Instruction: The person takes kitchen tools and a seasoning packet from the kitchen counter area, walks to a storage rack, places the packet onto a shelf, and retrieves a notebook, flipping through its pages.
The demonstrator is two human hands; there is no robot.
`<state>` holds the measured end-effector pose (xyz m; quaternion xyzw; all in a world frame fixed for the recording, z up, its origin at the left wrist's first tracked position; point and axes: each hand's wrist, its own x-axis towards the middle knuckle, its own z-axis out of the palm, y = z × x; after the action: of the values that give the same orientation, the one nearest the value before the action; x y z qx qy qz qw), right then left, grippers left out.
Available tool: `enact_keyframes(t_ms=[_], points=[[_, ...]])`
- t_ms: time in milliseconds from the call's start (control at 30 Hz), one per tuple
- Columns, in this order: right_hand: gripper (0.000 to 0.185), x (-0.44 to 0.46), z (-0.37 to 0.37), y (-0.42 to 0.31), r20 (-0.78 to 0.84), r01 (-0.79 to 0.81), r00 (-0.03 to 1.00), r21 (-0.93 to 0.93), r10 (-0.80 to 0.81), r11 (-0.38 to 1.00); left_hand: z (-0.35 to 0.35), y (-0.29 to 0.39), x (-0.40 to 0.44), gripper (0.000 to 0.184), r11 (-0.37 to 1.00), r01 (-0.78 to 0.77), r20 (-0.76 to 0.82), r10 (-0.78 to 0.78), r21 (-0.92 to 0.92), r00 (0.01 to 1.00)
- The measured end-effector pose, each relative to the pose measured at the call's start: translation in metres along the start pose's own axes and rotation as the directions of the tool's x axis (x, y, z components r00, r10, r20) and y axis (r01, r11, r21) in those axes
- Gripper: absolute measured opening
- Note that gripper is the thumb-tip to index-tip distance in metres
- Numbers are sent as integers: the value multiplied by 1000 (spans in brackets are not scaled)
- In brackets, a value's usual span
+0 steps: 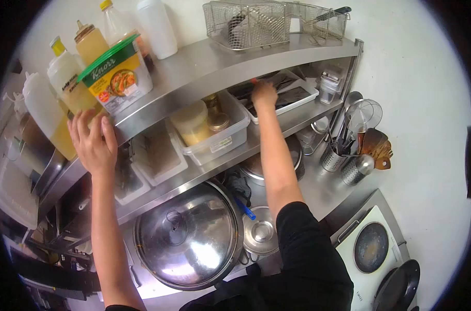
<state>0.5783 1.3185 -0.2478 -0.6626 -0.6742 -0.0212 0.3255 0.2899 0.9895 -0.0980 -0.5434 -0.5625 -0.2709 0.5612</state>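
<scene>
My left hand [94,140] rests on the front edge of the upper steel shelf [194,72], its fingers apart and nothing in them, just below a green-lidded Knorr tub [116,75]. On the lower shelf my right hand [264,96] reaches into a white tray [297,106] that holds dark utensils. Its fingers are bent together near a small red tip; what they hold, if anything, is too small to make out. Left of that tray a clear plastic bin [220,147] holds a tub of yellow contents and jars.
Sauce bottles [67,70] line the upper shelf, and wire fry baskets [248,26] stand farther right. Below are a large domed lid [189,233] and a smaller lid [260,230]. Utensil holders [332,157] and a white cooker [370,249] with a pan are at the right.
</scene>
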Motion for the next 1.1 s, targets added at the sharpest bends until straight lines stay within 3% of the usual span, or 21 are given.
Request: enact_keyframes(t_ms=[33,67,233,300,533,567,600,633,667,733,767,800,833,867,900,933,967,1000,1033,1067,1100], points=[[30,-3,-6,6,38,32,999,-203,-25,979,0,0,0,19,1000,-3,3,3,-3,1000],[31,-8,-12,13,106,47,994,-280,-18,959,0,-1,0,19,1000,4,4,-4,-1,1000],[30,-16,-21,18,316,59,945,-403,79,913,2,0,-1,19,1000,17,-25,-17,-12,1000],[31,-6,-13,16,455,-5,865,-414,212,910,2,1,0,19,1000,19,-22,-20,-16,1000],[36,3,3,47,286,94,958,-389,23,916,8,-7,-5,20,999,35,-60,-37,-37,997],[37,6,14,59,310,234,944,-401,-110,885,5,-3,-2,18,997,62,-99,-67,-50,993],[40,29,55,79,290,122,957,-377,-8,918,13,-4,-4,21,994,88,-136,-97,-65,986],[41,35,48,83,406,148,912,-198,-56,969,18,-6,-8,23,996,78,-128,-81,-32,988],[42,39,50,81,384,193,915,-145,-124,971,17,-8,-10,24,980,102,-46,-111,-172,993],[43,51,56,92,276,160,946,54,-169,986,9,-11,-8,27,996,49,-73,-55,-80,996],[44,67,59,104,219,54,969,280,-118,959,7,-11,-8,29,990,78,-122,-93,-119,988],[46,77,55,117,187,-99,982,573,-12,814,28,-11,-11,32,961,167,-93,-191,-220,977],[48,82,47,123,189,-204,978,788,86,581,28,-11,-12,30,973,141,-245,-184,-182,952],[50,82,36,126,210,-251,966,891,149,377,5,-17,-11,29,923,113,-159,-181,-368,971],[52,79,24,133,212,-252,962,933,174,256,13,-23,-16,26,818,76,-171,-209,-571,963],[49,54,-1,126,335,-361,932,891,138,274,16,-25,-18,25,767,72,-142,-209,-637,968],[46,15,-38,106,452,-460,886,834,99,304,13,-28,-23,23,737,15,-225,-226,-676,948],[43,-7,-43,107,423,-422,904,852,66,310,6,-18,-35,25,675,39,-288,-365,-737,885],[40,-29,-47,108,393,-383,919,869,34,315,-28,-24,-57,24,571,13,-197,-305,-821,932],[39,-51,-51,109,362,-344,932,884,1,317,-64,-28,-87,15,635,-42,-221,-204,-771,954],[43,-62,-49,108,479,-492,868,866,130,94,-95,-29,-121,14,740,-43,-182,-108,-672,977]])
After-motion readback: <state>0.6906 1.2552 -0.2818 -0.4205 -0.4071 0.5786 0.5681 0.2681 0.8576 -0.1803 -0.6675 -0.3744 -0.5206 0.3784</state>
